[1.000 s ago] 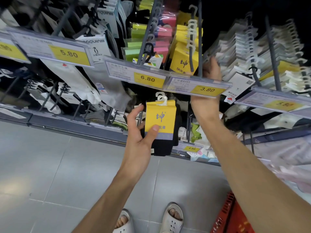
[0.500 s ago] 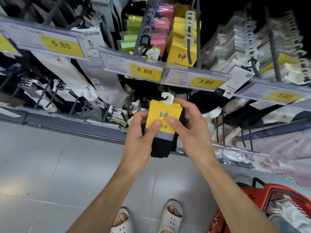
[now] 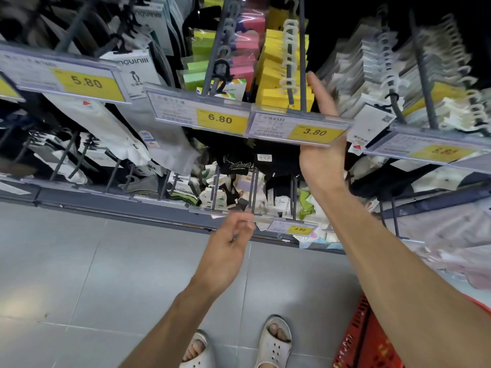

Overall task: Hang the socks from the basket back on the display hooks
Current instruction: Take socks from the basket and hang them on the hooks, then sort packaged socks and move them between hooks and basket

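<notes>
Your right hand is up at the display. The wrist shows below the 3.80 price tag and the fingers above it, with the tag strip crossing in front of the palm. The fingers are straight and together, pointing up, clamped on nothing.

The yellow sock packs hang in a row on the peg directly above that tag, their white plastic hangers stacked along the rod. Your right fingertips stand just beside the right edge of the nearest packs. The hand is blurred, so you cannot tell whether it touches them.

Your left hand is lower, in front of the bottom shelf rail and near the 4.90 tag. Its fingers are loosely curled and relaxed and hold nothing. It is also motion-blurred.

The red basket sits on the floor at lower right, partly behind your right forearm, and its contents are out of sight.

To the left of the yellow row, pink and green packs hang above the 6.80 tag. Further left, grey and white socks hang under a 5.80 tag. Pale packs with clear hangers fill the pegs to the right.

Underfoot is grey tile floor, and your white sandals show at the bottom edge
</notes>
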Tool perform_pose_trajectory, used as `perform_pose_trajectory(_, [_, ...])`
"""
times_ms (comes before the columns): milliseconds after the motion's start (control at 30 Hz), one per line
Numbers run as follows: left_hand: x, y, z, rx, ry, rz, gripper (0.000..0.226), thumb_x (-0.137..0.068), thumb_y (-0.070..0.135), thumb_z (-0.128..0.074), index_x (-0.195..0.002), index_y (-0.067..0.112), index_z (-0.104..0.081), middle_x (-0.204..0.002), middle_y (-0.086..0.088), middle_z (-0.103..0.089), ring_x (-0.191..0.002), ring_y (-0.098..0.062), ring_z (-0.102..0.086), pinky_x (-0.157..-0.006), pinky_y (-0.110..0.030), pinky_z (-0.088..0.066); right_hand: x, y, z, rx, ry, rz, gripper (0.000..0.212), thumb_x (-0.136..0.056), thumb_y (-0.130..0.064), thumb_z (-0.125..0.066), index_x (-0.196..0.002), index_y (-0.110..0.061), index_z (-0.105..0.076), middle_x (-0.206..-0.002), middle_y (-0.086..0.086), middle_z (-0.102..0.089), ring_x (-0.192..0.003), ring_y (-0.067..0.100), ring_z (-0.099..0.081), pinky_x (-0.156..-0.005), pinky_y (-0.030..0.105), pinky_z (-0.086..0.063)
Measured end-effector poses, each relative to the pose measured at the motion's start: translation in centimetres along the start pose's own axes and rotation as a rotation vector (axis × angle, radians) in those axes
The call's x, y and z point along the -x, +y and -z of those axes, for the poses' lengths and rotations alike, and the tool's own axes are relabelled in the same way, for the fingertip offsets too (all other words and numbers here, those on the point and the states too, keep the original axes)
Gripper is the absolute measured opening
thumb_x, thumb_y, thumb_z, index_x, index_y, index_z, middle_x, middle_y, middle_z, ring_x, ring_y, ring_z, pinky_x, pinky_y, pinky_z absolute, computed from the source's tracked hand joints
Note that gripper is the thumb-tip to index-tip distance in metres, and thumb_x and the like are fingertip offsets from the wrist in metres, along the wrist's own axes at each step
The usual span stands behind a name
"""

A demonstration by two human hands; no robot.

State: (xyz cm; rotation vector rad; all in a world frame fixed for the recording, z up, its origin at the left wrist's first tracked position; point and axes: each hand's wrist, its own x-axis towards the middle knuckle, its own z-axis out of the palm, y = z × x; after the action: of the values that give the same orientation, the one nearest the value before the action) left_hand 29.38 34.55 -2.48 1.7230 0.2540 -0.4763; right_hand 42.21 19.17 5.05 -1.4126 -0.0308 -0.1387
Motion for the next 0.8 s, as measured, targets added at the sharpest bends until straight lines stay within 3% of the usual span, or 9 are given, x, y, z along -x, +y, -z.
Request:
perform_pose_trajectory(67, [0.3, -0.3, -0.2, -0.04, -0.012, -0.009, 0.014, -0.102, 0.027, -0.053, -0.096, 0.031, -0.065, -0.093, 0.023, -0.071, -0.093, 0.014, -0.06, -0.077, 0.002, -0.037, 0.1, 0.1, -0.2, -0.033, 0.011, -0.058, 0.051, -0.098, 0.006, -0.03, -0.15, 0.005, -0.032, -0.118, 0.039, -0.052, -0.085, 0.005, -0.057, -0.093, 0.02, -0.044])
perform_pose_trajectory(100, [0.3, -0.3, -0.4, -0.062, -0.021, -0.013, 0.016, -0.102, 0.026, -0.053, -0.091, 0.029, -0.064, -0.089, 0.027, -0.07, -0.091, 0.013, -0.06, -0.076, 0.001, -0.037, 0.1, 0.1, -0.3, -0.001, 0.042, -0.076, 0.052, -0.099, 0.003, -0.03, -0.151, 0.005, -0.03, -0.117, 0.03, -0.061, -0.09, 0.012, -0.057, -0.097, 0.024, -0.044])
perform_pose_trajectory(167, [0.5, -0.1, -0.7, -0.102, -0.039, -0.013, 0.022, -0.102, 0.021, -0.053, -0.084, 0.027, -0.063, -0.085, 0.028, -0.068, -0.089, 0.013, -0.06, -0.075, 0.001, -0.037, 0.4, 0.2, 0.0, 0.152, 0.117, -0.123, 0.054, -0.097, -0.001, -0.038, -0.15, 0.003, -0.031, -0.125, 0.013, -0.058, -0.108, 0.022, -0.057, -0.109, 0.034, -0.043])
perform_pose_trajectory(267, [0.8, 0.7, -1.8, -0.205, -0.057, -0.04, 0.026, -0.102, 0.019, -0.051, -0.08, 0.03, -0.059, -0.087, 0.02, -0.068, -0.09, 0.01, -0.06, -0.071, 0.002, -0.036, 3.4, 0.4, 1.0, 0.569, 0.204, -0.057, 0.055, -0.097, -0.008, -0.052, -0.149, -0.013, -0.036, -0.136, 0.002, -0.054, -0.119, 0.008, -0.056, -0.106, 0.029, -0.045])
perform_pose_trajectory(333, [1.3, 1.2, -3.0, -0.28, -0.074, -0.067, 0.025, -0.102, 0.017, -0.05, -0.082, 0.031, -0.058, -0.089, 0.018, -0.068, -0.089, 0.007, -0.06, -0.069, 0.002, -0.036, 8.0, 0.5, 2.2, 0.657, 0.183, -0.058, 0.048, -0.098, -0.013, -0.051, -0.145, -0.014, -0.043, -0.14, 0.004, -0.051, -0.128, 0.012, -0.051, -0.109, 0.036, -0.044])
perform_pose_trajectory(400, [2.1, 1.4, -5.2, -0.357, -0.113, -0.114, 0.021, -0.101, 0.015, -0.051, -0.087, 0.027, -0.06, -0.089, 0.02, -0.067, -0.081, 0.005, -0.059, -0.068, 0.0, -0.037, 13.7, 1.0, 4.0, 0.722, 0.161, -0.114, 0.042, -0.098, -0.013, -0.049, -0.14, -0.014, -0.05, -0.136, 0.003, -0.053, -0.126, 0.014, -0.052, -0.105, 0.038, -0.046])
perform_pose_trajectory(467, [3.3, 1.3, -8.2, -0.453, -0.191, -0.154, 0.016, -0.1, 0.017, -0.053, -0.088, 0.027, -0.058, -0.086, 0.021, -0.065, -0.078, 0.004, -0.058, -0.067, -0.01, -0.039, 20.0, 1.6, 6.5, 0.773, 0.147, -0.237, 0.038, -0.097, -0.014, -0.049, -0.135, -0.016, -0.055, -0.131, 0.002, -0.057, -0.12, 0.018, -0.055, -0.099, 0.039, -0.048])
perform_pose_trajectory(633, [7.9, -1.3, -15.7, -0.856, -0.392, -0.339, 0.005, -0.092, 0.014, -0.065, -0.09, 0.017, -0.062, -0.099, -0.003, -0.07, -0.094, -0.03, -0.064, -0.077, -0.038, -0.049, 34.6, 2.0, 14.2, 0.852, 0.239, -0.564, 0.032, -0.097, -0.011, -0.053, -0.127, -0.016, -0.062, -0.125, 0.001, -0.061, -0.114, 0.022, -0.059, -0.095, 0.038, -0.048])
perform_pose_trajectory(800, [12.4, -4.6, -23.2, -1.103, -0.676, -0.339, 0.005, -0.093, 0.015, -0.061, -0.095, 0.014, -0.065, -0.101, -0.004, -0.068, -0.1, -0.033, -0.062, -0.083, -0.04, -0.047, 44.4, 0.2, 22.6, 0.924, 0.493, -0.745, 0.026, -0.093, -0.008, -0.056, -0.116, -0.014, -0.066, -0.112, 0.003, -0.064, -0.106, 0.026, -0.062, -0.092, 0.037, -0.048])
